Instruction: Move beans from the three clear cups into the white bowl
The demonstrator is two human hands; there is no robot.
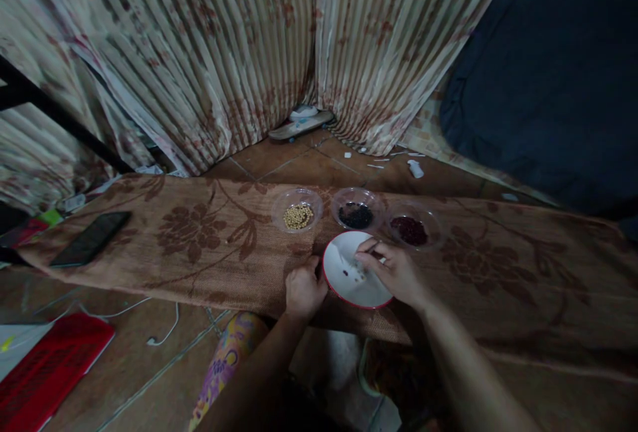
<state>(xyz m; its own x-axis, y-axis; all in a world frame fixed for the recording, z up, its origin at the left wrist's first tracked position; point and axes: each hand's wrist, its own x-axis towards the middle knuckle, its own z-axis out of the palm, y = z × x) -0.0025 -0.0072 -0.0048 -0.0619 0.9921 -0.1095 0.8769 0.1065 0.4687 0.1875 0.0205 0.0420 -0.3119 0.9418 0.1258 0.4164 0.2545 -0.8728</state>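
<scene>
A white plate with a red rim (349, 282) lies on a brown flowered cloth (199, 239). My left hand (303, 290) grips the plate's left edge, fingers curled. Over the plate, my right hand (393, 269) has its fingers pinched together; what they hold is too small to make out. Behind the plate stand three clear bowls: one with yellow beans (298, 210), one with black beans (355, 209), one with dark red beans (411, 225).
A black phone (91, 238) lies at the cloth's left end. A red flat object (50, 369) and white cables lie on the tiled floor at the left. Striped curtains (239, 53) hang behind. A dark blue mass (548, 80) fills the right.
</scene>
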